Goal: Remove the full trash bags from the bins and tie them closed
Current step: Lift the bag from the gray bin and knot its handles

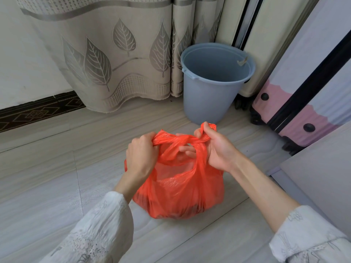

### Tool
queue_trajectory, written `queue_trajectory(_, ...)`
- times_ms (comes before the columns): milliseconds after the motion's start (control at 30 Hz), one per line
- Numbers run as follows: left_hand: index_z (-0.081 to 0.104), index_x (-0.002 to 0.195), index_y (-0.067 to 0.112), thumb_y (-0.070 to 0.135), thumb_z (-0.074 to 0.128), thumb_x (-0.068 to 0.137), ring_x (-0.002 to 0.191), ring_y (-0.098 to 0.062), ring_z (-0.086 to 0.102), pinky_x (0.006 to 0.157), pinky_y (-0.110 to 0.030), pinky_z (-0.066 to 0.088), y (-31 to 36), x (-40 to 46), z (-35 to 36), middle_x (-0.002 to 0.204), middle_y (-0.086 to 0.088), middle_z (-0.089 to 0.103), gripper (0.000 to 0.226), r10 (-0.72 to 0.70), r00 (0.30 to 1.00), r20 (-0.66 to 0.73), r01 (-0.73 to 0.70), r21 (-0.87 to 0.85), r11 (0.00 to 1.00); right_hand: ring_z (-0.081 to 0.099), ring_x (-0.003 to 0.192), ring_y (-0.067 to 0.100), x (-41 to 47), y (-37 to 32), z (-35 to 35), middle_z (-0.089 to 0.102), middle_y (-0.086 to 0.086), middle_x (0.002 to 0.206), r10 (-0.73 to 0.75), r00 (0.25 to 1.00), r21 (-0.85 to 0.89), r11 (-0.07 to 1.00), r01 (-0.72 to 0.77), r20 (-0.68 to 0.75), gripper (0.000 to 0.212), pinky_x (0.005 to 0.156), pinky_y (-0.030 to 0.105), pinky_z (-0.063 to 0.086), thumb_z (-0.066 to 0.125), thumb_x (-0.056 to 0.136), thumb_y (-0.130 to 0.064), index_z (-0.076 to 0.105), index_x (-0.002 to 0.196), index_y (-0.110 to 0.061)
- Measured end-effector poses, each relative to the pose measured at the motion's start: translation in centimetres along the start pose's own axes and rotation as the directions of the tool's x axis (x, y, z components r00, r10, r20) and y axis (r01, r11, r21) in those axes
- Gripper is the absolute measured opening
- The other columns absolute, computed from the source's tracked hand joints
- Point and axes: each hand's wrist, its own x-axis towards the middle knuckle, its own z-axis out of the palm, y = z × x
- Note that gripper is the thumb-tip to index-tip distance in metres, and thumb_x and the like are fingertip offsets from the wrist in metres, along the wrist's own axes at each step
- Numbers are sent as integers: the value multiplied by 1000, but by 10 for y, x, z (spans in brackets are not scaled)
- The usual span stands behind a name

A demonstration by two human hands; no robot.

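On the floor, 2 hands, left hand (pixel 141 156) and right hand (pixel 214 149), grip the bulging orange bag's (pixel 178 194) crossed handles.

A home room: beige leaf-patterned fabric curtain (pixel 106 59) at 11 o'clock, pink hard-shell wheeled suitcase (pixel 296 118) at 2 o'clock, pale tiled floor (pixel 47 168).

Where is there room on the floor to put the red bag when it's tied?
Bare floor lies left of the red bag, below the curtain. It is crowded on the right, among the bucket, suitcase and cabinet.
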Motion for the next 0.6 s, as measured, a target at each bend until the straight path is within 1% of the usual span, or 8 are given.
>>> queue_trajectory(100, 62, 67, 11, 4, 50, 74, 70, -29, 62, 61, -33, 43, 1, 5, 0, 62, -11, 67, 16, -74, 993, 95, 91, -192, 977, 72, 69, 29, 0, -1, 3, 68, 13, 65, 4, 1000, 80, 997, -2, -17, 48, 69, 39, 59, 26, 98, -42, 40, 65, -11)
queue_trajectory(200, 65, 71, 19, -6, 50, 78, 42, -3, 54, 46, -16, 39, 5, 8, -5, 41, 6, 60, 30, -130, 950, 283, 270, -538, 799, 69, 60, 18, 3, -3, 5, 63, 3, 53, -95, 993, 73, 992, 100, -66, 46, 79, 40, 56, 24, 100, -37, 38, 65, -11)
queue_trajectory(267, 67, 84, 15, -12, 51, 78, 48, -2, 59, 53, -18, 46, 6, 7, -9, 51, 8, 66, 32, -76, 914, 398, 357, -703, 615, 71, 68, 22, 6, -4, 3, 69, 17, 70, -109, 992, 76, 991, 113, -58, 48, 78, 36, 57, 24, 100, -38, 38, 64, -9)
queue_trajectory(367, 63, 108, 10, -10, 44, 79, 68, -6, 64, 63, -19, 52, 5, 10, -20, 76, 4, 70, 40, 45, 865, 500, 467, -834, 296, 64, 82, 24, 11, -5, -3, 54, 31, 98, -168, 981, 20, 985, 171, -94, 48, 68, 30, 59, 25, 99, -39, 40, 65, -8)
queue_trajectory(433, 57, 118, 15, 3, 42, 84, 80, -5, 63, 69, -19, 49, 1, 14, -26, 87, 5, 69, 40, 34, 863, 503, 495, -858, 136, 67, 72, 18, 12, -6, -6, 60, 22, 95, -231, 962, -10, 973, 232, -145, 47, 63, 25, 57, 26, 99, -38, 42, 65, -9)
queue_trajectory(467, 56, 119, 17, 8, 42, 86, 82, -3, 65, 75, -21, 47, -1, 15, -27, 90, 6, 70, 38, 15, 869, 495, 491, -865, 103, 68, 66, 16, 12, -7, -7, 64, 17, 90, -255, 952, -5, 966, 258, -166, 47, 60, 23, 56, 27, 99, -37, 44, 66, -9)
queue_trajectory(533, 59, 110, 18, 10, 42, 90, 78, -3, 67, 82, -25, 44, -2, 17, -26, 84, 7, 73, 28, -42, 891, 452, 454, -886, 91, 69, 62, 15, 10, -9, -7, 70, 12, 78, -280, 941, 17, 957, 289, -191, 46, 56, 22, 55, 28, 99, -36, 45, 65, -10)
queue_trajectory(600, 59, 97, 17, 6, 40, 92, 72, -6, 68, 83, -29, 48, 0, 20, -25, 72, 3, 73, 22, -125, 909, 397, 397, -917, -21, 71, 65, 16, 9, -13, -7, 72, 10, 68, -285, 935, 69, 950, 304, -210, 48, 63, 26, 56, 27, 99, -38, 44, 64, -12)
